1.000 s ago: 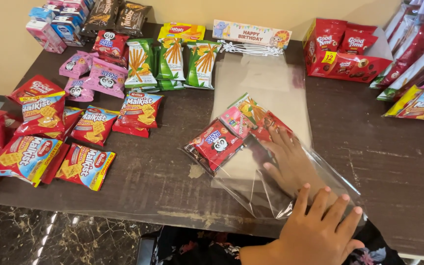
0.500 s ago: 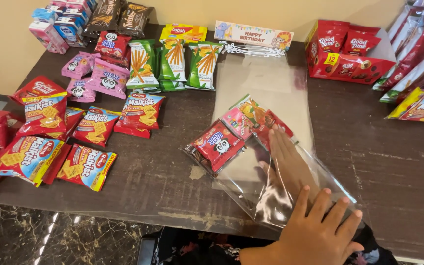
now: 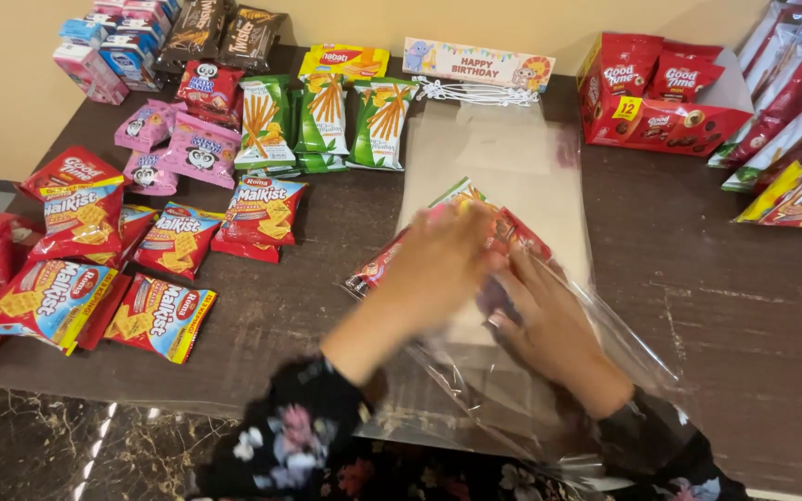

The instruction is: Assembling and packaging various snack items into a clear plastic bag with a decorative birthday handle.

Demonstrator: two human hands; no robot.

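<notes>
A clear plastic bag (image 3: 633, 371) lies on the dark wooden table (image 3: 717, 297), its mouth towards me. Inside it are a few red and pink snack packets (image 3: 522, 237). My right hand (image 3: 549, 329) is deep inside the bag, fingers stretched flat towards the packets. My left hand (image 3: 438, 264) is blurred by motion and rests over the packets at the far end of the bag, with a red packet end (image 3: 373, 271) sticking out beside it. Whether the left fingers grip anything cannot be told.
A flat pile of clear bags (image 3: 503, 158) lies under and beyond the bag. Red cracker packs (image 3: 178, 237), pink packs (image 3: 187, 153) and green stick-snack packs (image 3: 322, 121) lie left. A paper banner card (image 3: 475, 63), white ties (image 3: 475, 93) and a red box (image 3: 661, 111) sit behind.
My left hand has risen from the table's near edge onto the packets in the bag. My right hand stays inside the bag, pushed further in.
</notes>
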